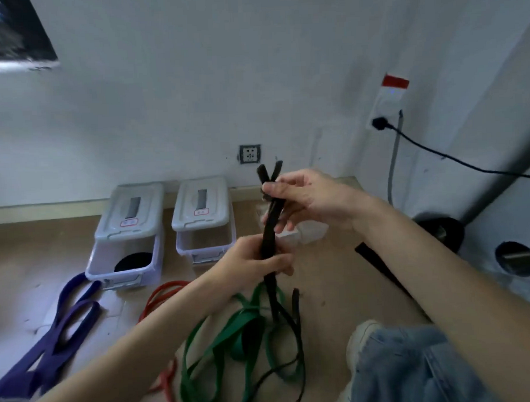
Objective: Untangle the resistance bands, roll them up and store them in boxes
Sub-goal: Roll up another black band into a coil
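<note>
Black band (269,231) held upright: pinched near its top by right hand (300,196), gripped lower by left hand (254,259); tail trails into green band (232,327) on floor (331,289).

The purple band (55,328) and green band (221,345) are running off the bottom edge; a third box (301,232), possibly clear, is hiding behind the right hand (306,196).

light: soft, even daylight | shadows: faint | blur: overall softness, strongest top-left | edges: wide-angle bowing
</note>
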Demonstrator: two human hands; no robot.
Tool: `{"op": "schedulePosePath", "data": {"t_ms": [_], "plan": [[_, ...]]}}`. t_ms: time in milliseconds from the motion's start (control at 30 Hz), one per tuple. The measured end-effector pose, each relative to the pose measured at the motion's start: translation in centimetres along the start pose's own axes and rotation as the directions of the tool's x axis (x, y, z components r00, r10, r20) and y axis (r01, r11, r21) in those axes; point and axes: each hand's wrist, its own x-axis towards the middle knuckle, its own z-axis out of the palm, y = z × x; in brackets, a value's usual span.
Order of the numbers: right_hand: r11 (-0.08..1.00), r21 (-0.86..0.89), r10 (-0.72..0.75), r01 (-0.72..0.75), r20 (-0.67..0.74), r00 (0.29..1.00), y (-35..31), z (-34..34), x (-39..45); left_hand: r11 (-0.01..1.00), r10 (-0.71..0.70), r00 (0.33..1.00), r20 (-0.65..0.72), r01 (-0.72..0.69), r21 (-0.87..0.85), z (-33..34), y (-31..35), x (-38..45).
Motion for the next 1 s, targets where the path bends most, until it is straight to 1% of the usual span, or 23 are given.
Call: {"op": "schedulePosePath", "data": {"t_ms": [67,133,233,300,367,433,500,533,567,600,633,667,700,733,767,800,833,867,900,933,967,1000], "plan": [[0.986,0.14,-0.072,0.089,-0.121,0.99,-0.8,0.8,-1.0,0.996,0.058,0.998,-0.022,-0.056,0.073,-1.4,1.2,-1.1],[0.957,0.263,-0.069,0.123,-0.207,0.976,-1.0,1.2,-1.9,0.981,0.139,0.988,-0.06,-0.13,0.141,-2.8,2.0,-1.9],[0.949,0.294,-0.028,0.109,-0.267,0.963,-0.7,2.1,-2.8,0.955,0.2,0.976,-0.088,-0.174,0.241,-3.9,2.2,-3.1],[0.952,0.292,0.0,0.086,-0.282,0.959,-0.2,2.7,-2.9,0.927,0.225,0.973,-0.054,-0.197,0.319,-3.8,2.0,-3.6],[0.94,0.332,0.019,0.084,-0.295,0.955,0.4,3.1,-2.4,0.866,0.26,0.966,0.005,-0.235,0.441,-3.1,1.8,-3.8],[0.893,0.437,0.04,0.108,-0.315,0.948,0.8,3.6,-1.9,0.832,0.259,0.966,0.028,-0.238,0.501,-2.5,0.8,-3.7],[0.813,0.557,0.041,0.169,-0.344,0.938,0.8,3.6,-1.6,0.825,0.201,0.98,0.009,-0.174,0.537,-2.5,-0.3,-3.6],[0.791,0.582,0.039,0.191,-0.359,0.933,0.7,3.4,-1.6,0.819,0.165,0.986,0.0,-0.137,0.557,-2.7,-0.8,-3.7],[0.807,0.561,0.042,0.186,-0.368,0.929,0.6,3.0,-1.5,0.817,0.145,0.989,-0.013,-0.113,0.565,-3.0,-1.0,-3.9],[0.882,0.452,0.056,0.133,-0.381,0.923,0.8,2.5,-1.3,0.821,0.146,0.989,-0.033,-0.102,0.561,-3.4,-1.0,-4.0],[0.98,0.2,0.071,0.011,-0.398,0.914,1.1,2.0,-1.3,0.833,0.16,0.985,-0.064,-0.1,0.544,-3.8,-0.6,-4.0],[0.978,-0.145,0.074,-0.15,-0.43,0.9,1.5,1.4,-1.2,0.846,0.181,0.979,-0.097,-0.105,0.522,-4.3,0.0,-4.1],[0.876,-0.408,0.043,-0.259,-0.468,0.883,1.8,1.1,-1.2,0.853,0.199,0.973,-0.117,-0.113,0.509,-4.8,0.8,-4.1],[0.805,-0.522,-0.006,-0.281,-0.48,0.877,1.9,1.0,-1.3,0.846,0.206,0.973,-0.107,-0.122,0.518,-5.1,1.5,-4.0],[0.815,-0.536,-0.047,-0.221,-0.441,0.896,1.8,1.1,-1.5,0.826,0.2,0.977,-0.069,-0.13,0.549,-5.3,2.1,-4.0],[0.851,-0.512,-0.072,-0.117,-0.333,0.94,1.6,1.5,-1.8,0.795,0.189,0.982,-0.017,-0.143,0.589,-5.3,2.6,-4.1],[0.874,-0.486,-0.067,-0.026,-0.172,0.983,1.3,2.1,-2.0,0.768,0.184,0.982,0.031,-0.163,0.62,-5.1,2.9,-4.1],[0.867,-0.498,-0.032,0.022,-0.011,0.999,1.1,2.8,-2.2,0.761,0.182,0.981,0.061,-0.18,0.624,-4.9,3.1,-4.2],[0.847,-0.529,-0.009,0.059,0.097,0.995,1.3,3.5,-2.3,0.772,0.184,0.98,0.073,-0.19,0.606,-4.7,3.4,-4.2],[0.815,-0.571,-0.027,0.102,0.139,0.99,1.5,4.1,-2.2,0.787,0.182,0.981,0.072,-0.189,0.587,-4.6,3.5,-4.2],[0.79,-0.597,-0.082,0.14,0.125,0.989,1.5,4.5,-2.2,0.796,0.188,0.98,0.058,-0.187,0.576,-4.7,3.5,-4.1],[0.792,-0.587,-0.147,0.168,0.085,0.986,1.4,4.6,-2.1,0.801,0.187,0.982,0.041,-0.176,0.573,-4.9,3.2,-4.1]]}}
